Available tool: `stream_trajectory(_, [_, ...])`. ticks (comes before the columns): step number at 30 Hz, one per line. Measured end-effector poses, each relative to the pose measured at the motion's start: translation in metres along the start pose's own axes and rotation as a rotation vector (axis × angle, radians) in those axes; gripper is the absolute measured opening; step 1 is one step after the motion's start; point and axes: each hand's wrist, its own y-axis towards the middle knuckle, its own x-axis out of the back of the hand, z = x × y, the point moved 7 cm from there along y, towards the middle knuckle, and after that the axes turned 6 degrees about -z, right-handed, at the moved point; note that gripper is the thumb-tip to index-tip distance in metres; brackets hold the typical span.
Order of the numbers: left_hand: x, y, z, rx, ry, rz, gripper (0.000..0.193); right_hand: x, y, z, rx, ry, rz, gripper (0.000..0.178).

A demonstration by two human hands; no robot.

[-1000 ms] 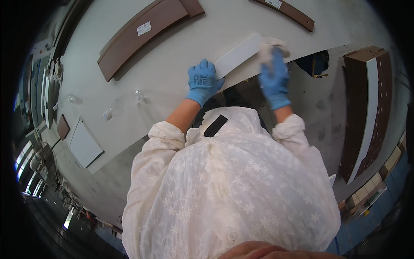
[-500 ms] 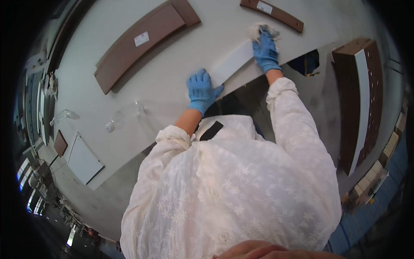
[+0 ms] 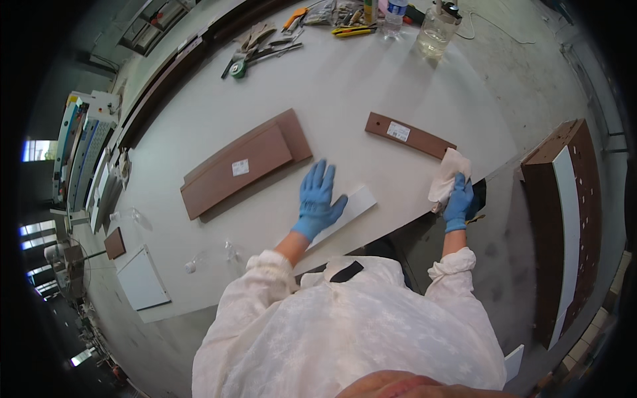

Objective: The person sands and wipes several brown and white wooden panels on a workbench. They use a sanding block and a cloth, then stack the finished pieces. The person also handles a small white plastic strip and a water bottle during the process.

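Note:
My left hand (image 3: pixel 317 204), in a blue glove, has its fingers spread at the left part of a narrow white panel (image 3: pixel 359 202). It hides some of that panel; whether it presses on it I cannot tell. In my right hand (image 3: pixel 458 207), also gloved in blue, a pale cloth (image 3: pixel 451 174) is gripped at the table's front edge, right of the panel. The cloth's upper end reaches the tip of a short brown strip with a white label (image 3: pixel 415 136). Left of my left hand lie stacked brown boards (image 3: pixel 239 166) with another label.
Clear plastic bottles (image 3: pixel 206 257) lie on the grey-white table (image 3: pixel 358 86) at left, near a white board (image 3: pixel 142 278). Along the far edge are a green tape measure (image 3: pixel 237 69), yellow cutters (image 3: pixel 353 30) and a jar of liquid (image 3: pixel 438 33). Brown panels (image 3: pixel 561 219) stand at right.
My right hand has moved right with the cloth, off the white panel. My left hand's fingers have spread and lie over more of the panel. The view has shifted, showing the table's far side.

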Motion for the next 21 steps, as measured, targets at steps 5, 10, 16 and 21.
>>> stream_trajectory(5, [-0.094, 0.14, -0.016, -0.147, -0.07, 0.169, 0.095, 0.012, 0.055, 0.033, 0.099, 0.115, 0.046, 0.046])
stream_trajectory(10, [-0.141, 0.193, -0.021, -0.196, 0.0, 0.296, 0.089, 0.014, 0.074, 0.061, 0.218, 0.063, 0.055, 0.046])
stream_trajectory(16, [-0.15, 0.162, -0.04, -0.189, 0.004, 0.306, 0.079, -0.004, 0.083, 0.069, 0.27, -0.026, 0.058, 0.042])
stream_trajectory(21, [-0.145, 0.123, -0.08, -0.124, -0.058, 0.245, 0.085, -0.088, 0.022, 0.085, 0.939, -0.501, 0.223, 0.058])
